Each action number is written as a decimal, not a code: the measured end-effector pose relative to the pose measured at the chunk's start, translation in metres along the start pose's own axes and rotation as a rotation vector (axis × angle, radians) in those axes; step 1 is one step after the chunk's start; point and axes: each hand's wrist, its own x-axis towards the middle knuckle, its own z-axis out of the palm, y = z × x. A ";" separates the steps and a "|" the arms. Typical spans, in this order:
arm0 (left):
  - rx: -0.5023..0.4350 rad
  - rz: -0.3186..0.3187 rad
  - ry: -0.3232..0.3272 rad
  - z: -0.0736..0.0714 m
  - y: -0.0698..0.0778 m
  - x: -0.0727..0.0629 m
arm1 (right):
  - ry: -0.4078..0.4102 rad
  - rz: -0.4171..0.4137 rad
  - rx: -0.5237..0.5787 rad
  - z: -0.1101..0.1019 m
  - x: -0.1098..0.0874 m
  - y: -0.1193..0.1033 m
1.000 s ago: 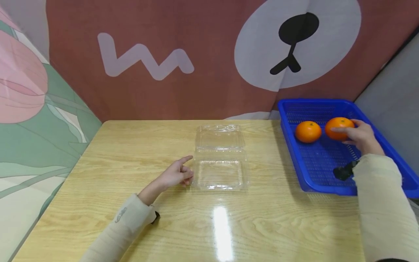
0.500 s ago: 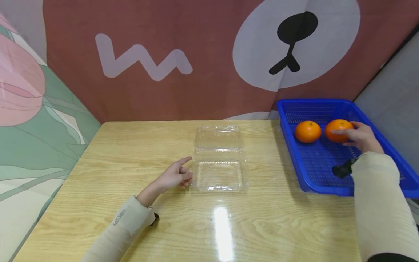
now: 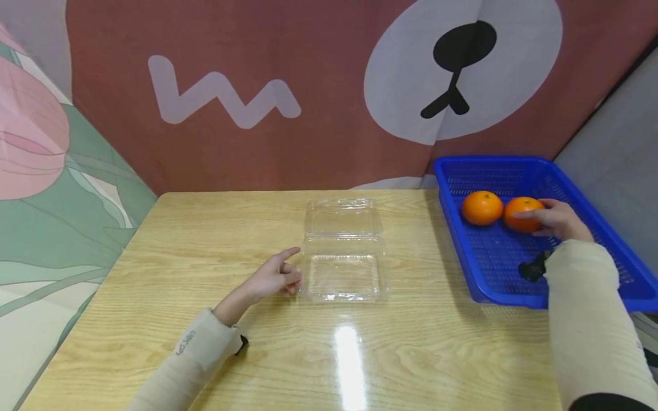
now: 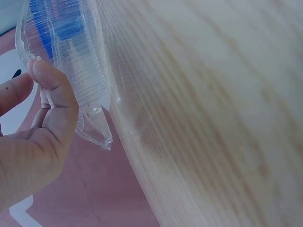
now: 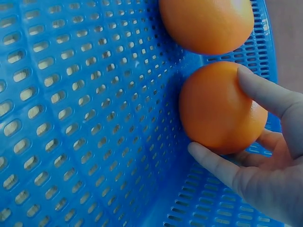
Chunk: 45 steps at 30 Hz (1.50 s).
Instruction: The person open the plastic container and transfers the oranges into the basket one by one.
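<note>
In the right part of the head view, my right hand (image 3: pixel 562 221) grips an orange (image 3: pixel 521 215) inside the blue basket (image 3: pixel 506 299). The right wrist view shows the thumb on one side of this orange (image 5: pixel 220 111) and fingers on the other. Close beside it lies a second orange (image 5: pixel 208 21). On the wooden table, a clear plastic clamshell container (image 3: pixel 344 274) lies unfolded with its lid toward the back. My left hand (image 3: pixel 275 275) is at the container's left edge, index finger extended and the others bent. From the left wrist, its fingertips look in contact with the container rim (image 4: pixel 61 61).
The wooden table (image 3: pixel 205 257) extends around the container and toward the front. A brown printed backdrop (image 3: pixel 329 142) rises behind it, and a grey panel (image 3: pixel 617 125) stands to the right of the basket. The basket's raised walls surround both oranges.
My right hand has shifted left and slightly nearer with its orange, narrowing the space to the other orange. The left hand and the container stay in place.
</note>
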 end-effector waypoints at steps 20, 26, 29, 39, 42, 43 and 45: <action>-0.010 0.005 -0.008 0.001 0.000 -0.002 | -0.055 0.025 -0.011 -0.007 -0.003 -0.001; -0.009 0.002 -0.001 0.001 0.000 -0.002 | -0.057 0.016 -0.013 -0.008 -0.009 -0.002; -0.014 0.000 0.005 0.002 0.001 -0.002 | -0.047 0.018 -0.003 -0.009 -0.012 -0.003; -0.007 0.001 0.007 0.004 0.002 0.000 | 0.013 0.001 0.036 -0.015 -0.019 -0.001; -0.008 -0.001 0.009 0.003 0.001 0.000 | 0.018 0.003 0.043 -0.016 -0.022 -0.002; -0.007 -0.002 0.013 0.003 0.001 -0.001 | 0.018 0.001 0.042 -0.015 -0.023 -0.002; -0.010 -0.005 0.018 0.003 -0.001 -0.002 | 0.025 0.000 0.044 -0.015 -0.023 -0.004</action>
